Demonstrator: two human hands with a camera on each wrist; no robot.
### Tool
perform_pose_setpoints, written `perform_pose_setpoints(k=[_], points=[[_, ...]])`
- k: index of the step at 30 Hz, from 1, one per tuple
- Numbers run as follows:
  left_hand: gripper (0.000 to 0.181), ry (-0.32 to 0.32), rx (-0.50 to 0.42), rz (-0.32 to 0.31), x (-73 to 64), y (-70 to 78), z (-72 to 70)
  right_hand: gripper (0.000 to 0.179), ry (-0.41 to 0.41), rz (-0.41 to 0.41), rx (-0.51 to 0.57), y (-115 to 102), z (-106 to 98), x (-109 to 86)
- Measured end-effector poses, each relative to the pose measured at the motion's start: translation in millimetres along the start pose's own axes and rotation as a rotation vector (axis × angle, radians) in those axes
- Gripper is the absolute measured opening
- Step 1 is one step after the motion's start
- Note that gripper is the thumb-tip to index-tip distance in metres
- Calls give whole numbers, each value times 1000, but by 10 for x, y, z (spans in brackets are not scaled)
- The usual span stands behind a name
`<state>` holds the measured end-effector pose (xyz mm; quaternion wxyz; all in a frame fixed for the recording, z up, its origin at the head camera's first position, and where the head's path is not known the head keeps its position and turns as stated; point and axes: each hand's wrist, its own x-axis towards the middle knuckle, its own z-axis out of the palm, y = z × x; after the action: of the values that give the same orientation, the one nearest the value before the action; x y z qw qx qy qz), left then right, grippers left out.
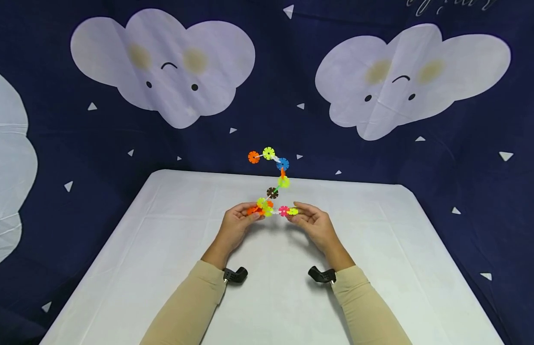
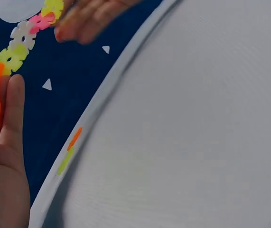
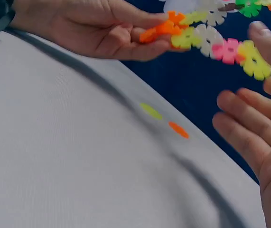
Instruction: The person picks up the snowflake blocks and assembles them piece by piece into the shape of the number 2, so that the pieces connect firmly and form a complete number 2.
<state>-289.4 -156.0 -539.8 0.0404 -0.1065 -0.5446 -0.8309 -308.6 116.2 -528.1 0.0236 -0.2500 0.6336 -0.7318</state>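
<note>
A chain of interlocking snowflake discs [image 1: 272, 192] in orange, yellow, blue, brown, white and pink curves upward above the table. My left hand [image 1: 234, 227] pinches its orange discs [image 3: 163, 31] between thumb and fingers. At the lower right end, a pink disc [image 3: 227, 51] joins a yellow disc [image 3: 255, 60]. Around that yellow end is my right hand [image 1: 314, 225], its thumb and fingers spread apart in the right wrist view. The thumb tip overlaps the area just above the yellow disc there. Part of the left hand's grip is cut off in the left wrist view.
A white cloth-covered table [image 1: 267, 297] lies beneath both hands. Near its edge show a flat orange shape [image 3: 178, 129] and a yellow-green one [image 3: 151, 110]. Behind hangs a dark blue cloth [image 1: 284, 120] printed with clouds and triangles.
</note>
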Motion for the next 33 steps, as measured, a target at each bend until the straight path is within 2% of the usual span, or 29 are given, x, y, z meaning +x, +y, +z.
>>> perform_pose_setpoints(k=[3, 5, 9, 12, 15, 19, 22, 26, 28, 31, 33], points=[[27, 80, -69, 21, 32, 2, -9, 45, 0, -12, -11, 29, -3, 15], [27, 133, -90, 38, 49, 14, -22, 44, 23, 6, -91, 65, 7, 35], [32, 214, -93, 51, 74, 42, -51, 43, 76, 60, -402, 160, 94, 111], [33, 266, -85, 54, 78, 59, -69, 43, 83, 67, -630, 234, 210, 201], [33, 289, -87, 59, 76, 54, -78, 43, 64, 53, -779, 311, 330, 313], [33, 281, -85, 60, 69, 22, -78, 42, 7, 14, -928, 428, 463, 479], [33, 272, -77, 68, 71, 10, -86, 32, -10, -38, -1027, 503, 546, 608], [34, 264, -81, 78, 69, 4, -78, 17, 3, -71, -1103, 555, 588, 711], [34, 262, -90, 77, 68, 6, -73, 17, -2, -73, -1115, 560, 582, 715], [34, 260, -92, 78, 70, 8, -74, 18, 10, -91, -1065, 550, 556, 646], [34, 256, -98, 81, 72, 10, -73, 18, 48, -109, -969, 519, 528, 564]])
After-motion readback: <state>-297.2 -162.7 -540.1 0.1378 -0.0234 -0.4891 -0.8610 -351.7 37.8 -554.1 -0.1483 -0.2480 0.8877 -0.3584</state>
